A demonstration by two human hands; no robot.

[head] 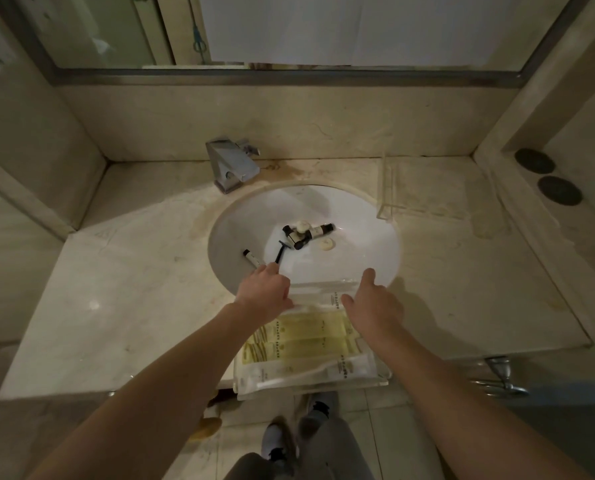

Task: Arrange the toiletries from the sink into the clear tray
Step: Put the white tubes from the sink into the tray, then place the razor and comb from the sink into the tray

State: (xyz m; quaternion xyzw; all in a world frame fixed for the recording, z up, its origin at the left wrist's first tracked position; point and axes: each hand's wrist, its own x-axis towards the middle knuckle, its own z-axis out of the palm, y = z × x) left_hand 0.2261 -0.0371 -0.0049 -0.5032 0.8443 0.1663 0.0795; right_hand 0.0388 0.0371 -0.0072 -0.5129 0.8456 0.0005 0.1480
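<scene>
We see a square chrome faucet [232, 164] on the stained marble tabletop [116, 306], a mirror [289, 29] above, two dark round discs [547, 180], and a towel hook [503, 375].

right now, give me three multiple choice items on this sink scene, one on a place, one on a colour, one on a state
1. Where does the black razor lie?
A. in the sink basin
B. on the floor
C. on the faucet

2. What colour are the two packets in the middle of the clear tray?
A. red
B. pale yellow
C. dark blue

3. How is the right hand?
A. curled round a bottle
B. open, holding nothing
C. out of view

Key:
1 A, the razor rests on the white wall of the sink, its handle end by the left hand.
2 B, both packets show pale yellow between white ones.
3 B, its fingers are spread above the tray's far edge with nothing in them.
</scene>
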